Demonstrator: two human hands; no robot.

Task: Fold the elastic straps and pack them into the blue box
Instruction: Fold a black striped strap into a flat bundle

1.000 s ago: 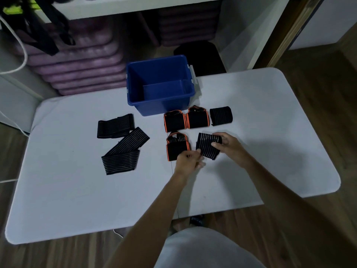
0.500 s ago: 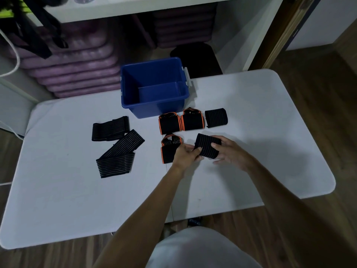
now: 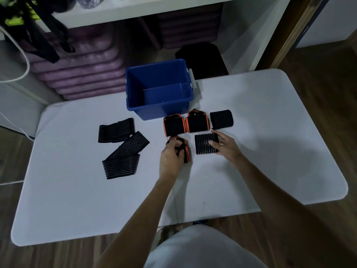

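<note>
The blue box (image 3: 135, 93) stands open and empty at the table's far middle. In front of it lie two folded orange-edged straps (image 3: 174, 125) (image 3: 198, 122) and a folded black strap (image 3: 221, 119). My left hand (image 3: 171, 159) grips a third orange-edged strap (image 3: 186, 151) lying on the table. A folded black striped strap (image 3: 203, 144) lies just right of it, and my right hand (image 3: 225, 146) rests on its right edge with straight fingers. Two unfolded black straps (image 3: 116, 130) (image 3: 123, 155) lie to the left.
The white table (image 3: 77, 200) carries everything. Behind it is a shelf with stacked purple mats (image 3: 81, 68), dark gear hanging at the top left (image 3: 38, 31), and a white cable (image 3: 25, 60). Wooden floor shows on the right.
My left hand left the black striped strap and moved left onto the orange-edged strap. The striped strap now lies flat on the table under my right fingers.
</note>
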